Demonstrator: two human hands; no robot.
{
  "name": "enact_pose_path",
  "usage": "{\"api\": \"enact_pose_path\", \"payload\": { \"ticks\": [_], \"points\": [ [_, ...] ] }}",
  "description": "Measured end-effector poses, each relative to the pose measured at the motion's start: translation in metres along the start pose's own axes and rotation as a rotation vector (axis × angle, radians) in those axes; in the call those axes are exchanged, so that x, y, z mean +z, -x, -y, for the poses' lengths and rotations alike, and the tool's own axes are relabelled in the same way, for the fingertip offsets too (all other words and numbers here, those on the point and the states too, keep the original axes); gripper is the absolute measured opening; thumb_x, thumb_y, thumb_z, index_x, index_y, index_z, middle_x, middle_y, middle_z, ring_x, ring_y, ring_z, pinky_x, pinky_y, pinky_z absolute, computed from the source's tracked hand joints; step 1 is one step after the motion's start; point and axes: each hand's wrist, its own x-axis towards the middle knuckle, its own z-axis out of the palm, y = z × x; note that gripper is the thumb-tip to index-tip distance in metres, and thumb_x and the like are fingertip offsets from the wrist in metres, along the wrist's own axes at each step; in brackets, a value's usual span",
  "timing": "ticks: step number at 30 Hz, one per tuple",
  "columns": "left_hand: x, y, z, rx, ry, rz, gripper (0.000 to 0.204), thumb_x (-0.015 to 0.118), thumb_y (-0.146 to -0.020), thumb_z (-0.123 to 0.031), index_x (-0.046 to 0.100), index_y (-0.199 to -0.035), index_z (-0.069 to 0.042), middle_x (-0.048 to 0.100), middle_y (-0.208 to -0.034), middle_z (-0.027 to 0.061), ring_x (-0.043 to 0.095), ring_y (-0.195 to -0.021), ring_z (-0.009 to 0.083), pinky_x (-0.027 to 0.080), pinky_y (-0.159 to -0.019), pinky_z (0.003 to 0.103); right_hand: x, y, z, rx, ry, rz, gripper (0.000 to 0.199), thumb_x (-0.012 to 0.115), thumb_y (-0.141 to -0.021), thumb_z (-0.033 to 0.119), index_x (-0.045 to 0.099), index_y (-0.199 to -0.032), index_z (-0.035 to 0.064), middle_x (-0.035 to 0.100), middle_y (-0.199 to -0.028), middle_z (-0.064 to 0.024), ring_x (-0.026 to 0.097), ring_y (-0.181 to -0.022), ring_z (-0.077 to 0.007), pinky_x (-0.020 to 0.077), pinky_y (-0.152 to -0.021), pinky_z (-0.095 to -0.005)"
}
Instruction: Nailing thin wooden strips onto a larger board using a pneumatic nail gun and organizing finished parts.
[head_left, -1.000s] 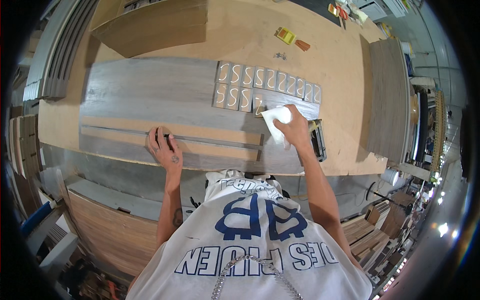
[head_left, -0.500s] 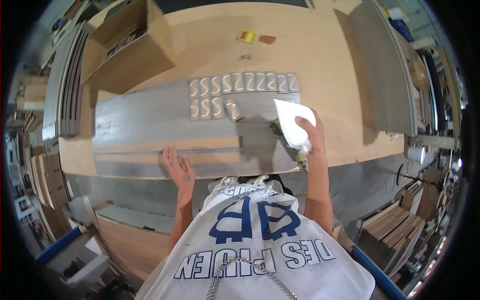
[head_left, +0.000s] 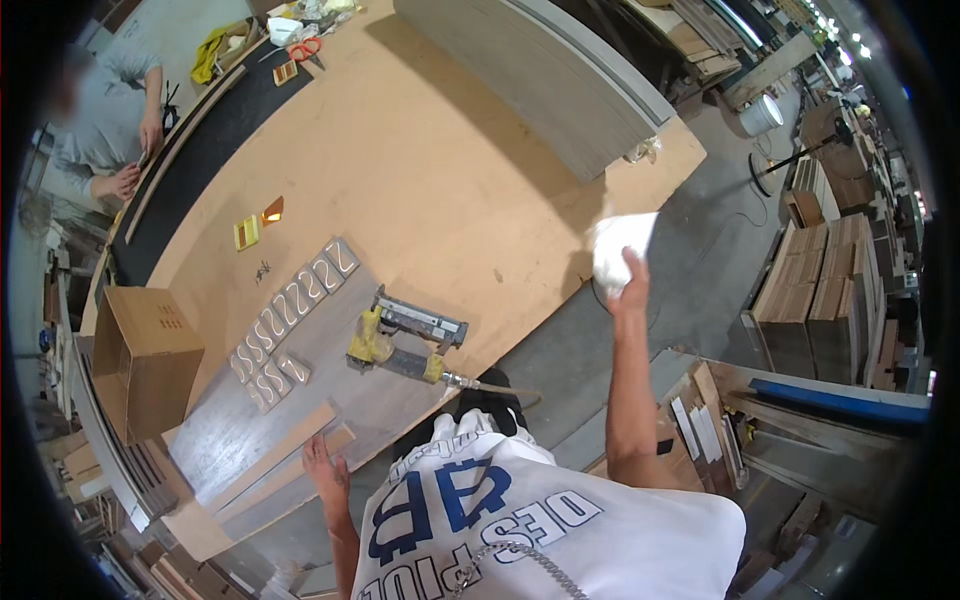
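Note:
My right hand is closed around a white, cone-shaped squeeze bag, held out at the right edge of the table. My left hand has its fingers apart at the near ends of thin wooden strips; whether it presses on them I cannot tell. The strips lie on a grey wood-grain board. On that board, rows of small grey rectangular pieces each carry a pale S-shaped bead. A yellow and black air-powered nail gun lies between my hands with its hose attached.
An open cardboard box stands at the left. Stacked grey panels stand along the far right side. A yellow packet and red-handled scissors lie on the table. Another person's hands are at the far left.
The view has swung to the right. My right hand has carried the squeeze bag away from the small pieces to the table's right edge. The nail gun is now uncovered.

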Motion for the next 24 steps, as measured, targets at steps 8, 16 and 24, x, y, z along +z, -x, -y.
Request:
{"api": "enact_pose_path", "payload": {
  "ticks": [8,16,24],
  "points": [
    [-0.009,-0.002,0.006,0.012,-0.050,0.030,0.063,0.064,-0.081,-0.011,0.048,-0.141,0.002,0.047,-0.138,0.0261,0.043,-0.130,0.0451,0.032,-0.110,0.054,-0.043,-0.167,0.005,-0.496,1.336,-0.292,0.071,0.070,-0.091,0.032,0.041,-0.147,-0.0011,0.056,-0.137,-0.0206,0.055,-0.125,-0.0331,0.0408,-0.108,-0.0401],
    [0.001,0.006,0.017,0.112,0.040,-0.299,0.051,0.063,-0.076,-0.005,0.061,-0.127,0.000,0.063,-0.119,0.0228,0.057,-0.112,0.0419,0.042,-0.100,0.054,0.117,0.051,-0.109,-0.240,0.856,0.009,0.032,0.066,-0.094,0.014,0.062,-0.120,-0.0051,0.067,-0.108,-0.0153,0.066,-0.095,-0.0218,0.0520,-0.088,-0.0323],
    [-0.023,0.007,0.032,0.032,0.069,-0.048,0.055,0.067,-0.077,-0.017,0.059,-0.130,-0.003,0.056,-0.126,0.0142,0.049,-0.121,0.0340,0.032,-0.106,0.049,0.285,0.225,-0.239,-0.100,1.002,1.281,0.042,0.072,-0.088,0.020,0.060,-0.124,0.0008,0.065,-0.118,-0.0191,0.067,-0.101,-0.0326,0.0534,-0.088,-0.0407]
  ]
}}
